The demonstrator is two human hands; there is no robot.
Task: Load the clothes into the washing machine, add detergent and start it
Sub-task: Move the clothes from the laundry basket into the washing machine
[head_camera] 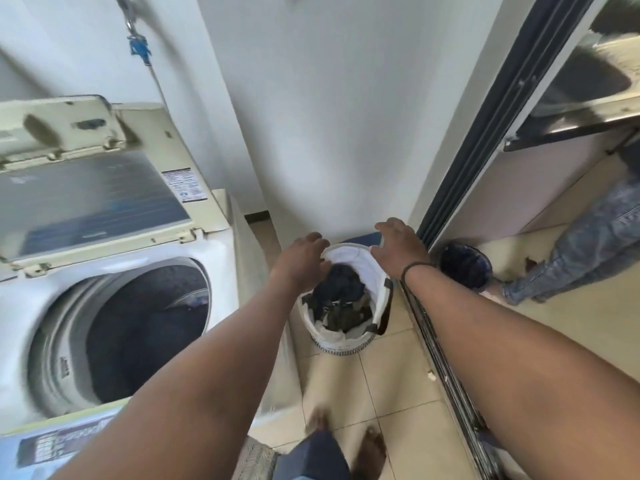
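A white laundry basket [374,282] stands on the tiled floor against the wall, with dark clothes [341,299] piled inside. My left hand [301,259] reaches down over the basket's left rim, fingers loosely bent and holding nothing. My right hand [398,249] hovers over the basket's far right rim, fingers spread. To the left stands the top-loading washing machine [214,258] with its lid [86,195] raised. Its drum [138,330] is dark inside, and I cannot tell whether it holds anything.
A sliding glass door [485,140] with its floor track runs along the right. Beyond the glass stand a dark bin [465,266] and another person's leg in jeans [588,244]. My bare feet [370,452] are on the tiles below. A hose with a blue fitting [140,51] hangs on the wall.
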